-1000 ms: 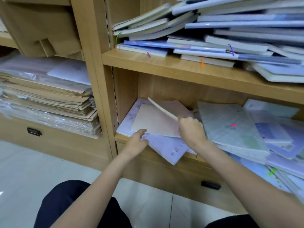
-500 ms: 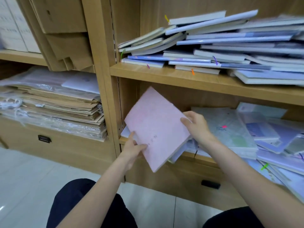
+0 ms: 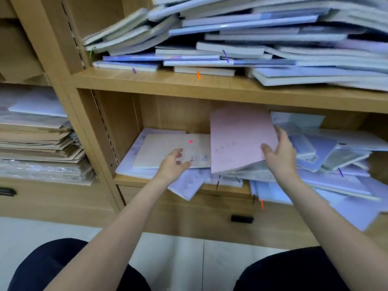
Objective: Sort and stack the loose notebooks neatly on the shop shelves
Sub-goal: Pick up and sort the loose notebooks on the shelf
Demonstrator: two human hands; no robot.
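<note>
notebooks [image 3: 235,45] on shelf [image 3: 189,85], drawer [image 3: 210,219] below

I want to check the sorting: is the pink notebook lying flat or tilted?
Tilted. The pink notebook leans up over the pile, far edge raised; the right hand holds its side.

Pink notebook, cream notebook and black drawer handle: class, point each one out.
Pink notebook [image 3: 237,137], head view, middle of its cover.
Cream notebook [image 3: 161,150], head view, bare cover.
Black drawer handle [image 3: 242,219], head view, its middle.

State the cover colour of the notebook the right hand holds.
Pale pink notebook, in the head view.
</note>
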